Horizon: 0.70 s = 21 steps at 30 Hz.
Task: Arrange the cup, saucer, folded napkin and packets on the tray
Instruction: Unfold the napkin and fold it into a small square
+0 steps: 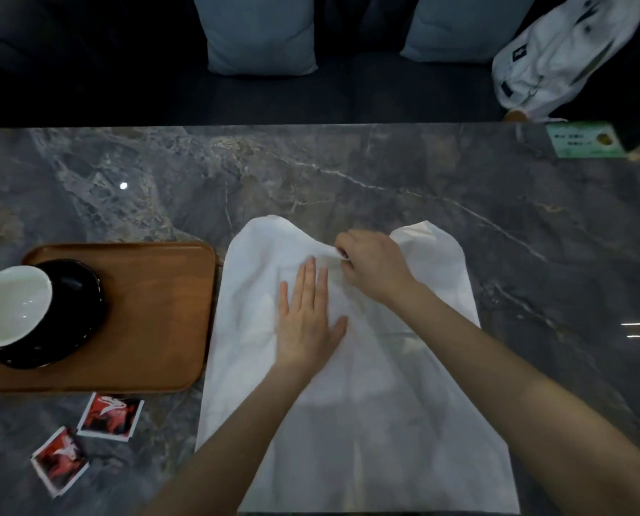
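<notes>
Folding the napkin beside the tray

The white napkin (352, 366) lies spread on the marble table (385, 173) just right of the wooden tray (154, 292), not yet folded. The left hand (307, 325) rests flat on the cloth with straight fingers, while the right hand (372, 264) pinches the napkin's far edge at its middle, close beyond the left fingertips. To fold well, I judge the flat hand should pin the cloth and mark the crease line while the pinched edge is drawn over evenly, corners matched, then smoothed. The cup (11, 305) sits on the dark saucer (76, 314) at the tray's left end, leaving bare wood nearest the napkin. Two red packets (87, 441) lie on the table just in front of the tray.
</notes>
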Available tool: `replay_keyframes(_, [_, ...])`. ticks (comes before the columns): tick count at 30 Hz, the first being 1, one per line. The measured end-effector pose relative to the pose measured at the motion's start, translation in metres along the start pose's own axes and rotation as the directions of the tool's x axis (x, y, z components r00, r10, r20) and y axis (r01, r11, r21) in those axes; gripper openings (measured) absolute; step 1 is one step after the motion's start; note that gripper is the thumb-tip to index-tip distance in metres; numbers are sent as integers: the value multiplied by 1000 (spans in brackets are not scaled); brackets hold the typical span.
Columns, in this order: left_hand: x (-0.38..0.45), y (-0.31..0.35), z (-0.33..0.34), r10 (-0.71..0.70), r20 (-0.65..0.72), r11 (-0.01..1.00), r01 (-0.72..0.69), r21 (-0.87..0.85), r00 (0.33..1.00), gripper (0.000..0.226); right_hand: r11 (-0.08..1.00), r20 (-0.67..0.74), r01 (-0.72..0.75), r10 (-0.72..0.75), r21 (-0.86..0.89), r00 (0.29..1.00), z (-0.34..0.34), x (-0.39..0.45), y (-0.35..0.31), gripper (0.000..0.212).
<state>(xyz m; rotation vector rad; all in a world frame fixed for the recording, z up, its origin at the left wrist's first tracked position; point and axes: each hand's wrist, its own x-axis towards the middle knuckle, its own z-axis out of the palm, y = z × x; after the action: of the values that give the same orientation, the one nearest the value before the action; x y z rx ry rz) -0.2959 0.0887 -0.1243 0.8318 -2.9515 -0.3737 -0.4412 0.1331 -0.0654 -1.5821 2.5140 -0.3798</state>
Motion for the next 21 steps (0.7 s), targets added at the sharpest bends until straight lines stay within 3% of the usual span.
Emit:
replay_keyframes(3, [10,6,-28,118,-179,986,-93,138,977,95,999,6,39,-39,-8,999,-3,-22,-8,13])
replay_keyframes(5, [14,5,-42,226,-207,949,-168,265,952,86,998,27,69,-69,-10,997,-5,-35,-14,16])
replay_keyframes(8, [12,2,-57,322,-180,889,-231,394,930,47,992,27,124,-124,-2,992,-7,-54,-19,11])
replay_keyframes(11, [6,-8,-67,339,-86,907,-301,296,937,7,993,71,113,-111,-34,991,-7,-68,-18,11])
replay_keyframes(13, [-1,-15,-69,337,-6,913,-326,244,941,6,989,121,97,-83,-116,989,-6,-74,-14,13])
replay_keyframes(16, [-17,-21,-75,391,-58,914,-380,144,919,22,950,192,92,-35,-297,981,-7,-84,-4,13])
replay_keyframes(21, [-43,-35,-74,396,-123,918,-391,61,910,26,860,284,93,63,-502,957,-10,-104,22,22])
